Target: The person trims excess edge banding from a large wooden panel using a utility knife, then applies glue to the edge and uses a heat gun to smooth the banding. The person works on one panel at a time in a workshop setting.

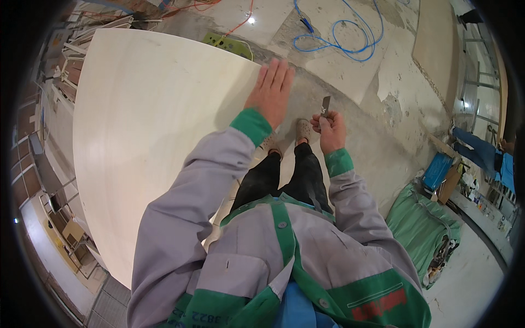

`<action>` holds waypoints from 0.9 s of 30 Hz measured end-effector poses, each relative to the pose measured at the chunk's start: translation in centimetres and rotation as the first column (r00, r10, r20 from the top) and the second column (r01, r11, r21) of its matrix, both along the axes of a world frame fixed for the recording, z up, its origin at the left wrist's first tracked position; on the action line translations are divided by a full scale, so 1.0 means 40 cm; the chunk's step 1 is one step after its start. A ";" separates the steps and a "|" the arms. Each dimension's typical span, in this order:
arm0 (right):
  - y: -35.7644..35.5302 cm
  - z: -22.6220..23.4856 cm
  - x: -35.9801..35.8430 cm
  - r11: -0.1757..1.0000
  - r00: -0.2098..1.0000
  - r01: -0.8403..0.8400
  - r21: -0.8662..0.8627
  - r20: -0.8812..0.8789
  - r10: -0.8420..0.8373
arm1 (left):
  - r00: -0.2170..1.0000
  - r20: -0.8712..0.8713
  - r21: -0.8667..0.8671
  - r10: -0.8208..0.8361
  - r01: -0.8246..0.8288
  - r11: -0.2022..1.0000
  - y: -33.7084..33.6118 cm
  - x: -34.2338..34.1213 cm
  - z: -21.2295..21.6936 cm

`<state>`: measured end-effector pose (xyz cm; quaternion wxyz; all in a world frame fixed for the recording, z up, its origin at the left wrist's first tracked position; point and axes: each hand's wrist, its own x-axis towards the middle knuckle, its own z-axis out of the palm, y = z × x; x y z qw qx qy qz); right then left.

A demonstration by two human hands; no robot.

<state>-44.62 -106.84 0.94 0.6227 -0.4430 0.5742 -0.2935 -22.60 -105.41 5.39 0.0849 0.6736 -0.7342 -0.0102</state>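
A large pale panel [147, 131] with a smooth, curved-looking surface spreads across the left side, beside my legs. My left hand [270, 93] lies flat over its right edge, fingers stretched out and nothing in the grasp. To the right of that edge, my right hand [332, 132] is closed around a flat, dark metal blade [326, 104], perhaps a scraper; its handle end is hidden by my fingers. The blade points away from me, apart from the panel, above the floor.
On the concrete floor [355, 136] ahead lies a looped blue hose [350, 52]. A green perforated object [228, 46] sits past the panel's far edge. To the right are a green cover [421, 227], a blue box [437, 170] and another person's blue-clad legs [474, 150].
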 end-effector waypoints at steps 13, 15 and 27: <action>-0.232 0.174 0.198 0.748 0.885 -0.425 -0.510 -0.406 0.227 | 0.991 -0.074 0.035 0.111 -0.108 0.993 0.047 -0.021 0.050; -0.246 0.182 0.208 0.724 0.882 -0.445 -0.527 -0.400 0.250 | 0.992 -0.056 -0.004 0.117 -0.117 0.993 0.046 -0.029 0.055; -0.126 0.172 0.231 0.359 0.648 -0.753 -0.551 -0.715 0.263 | 0.945 -0.323 -0.253 -0.049 -0.037 0.967 0.063 0.195 0.086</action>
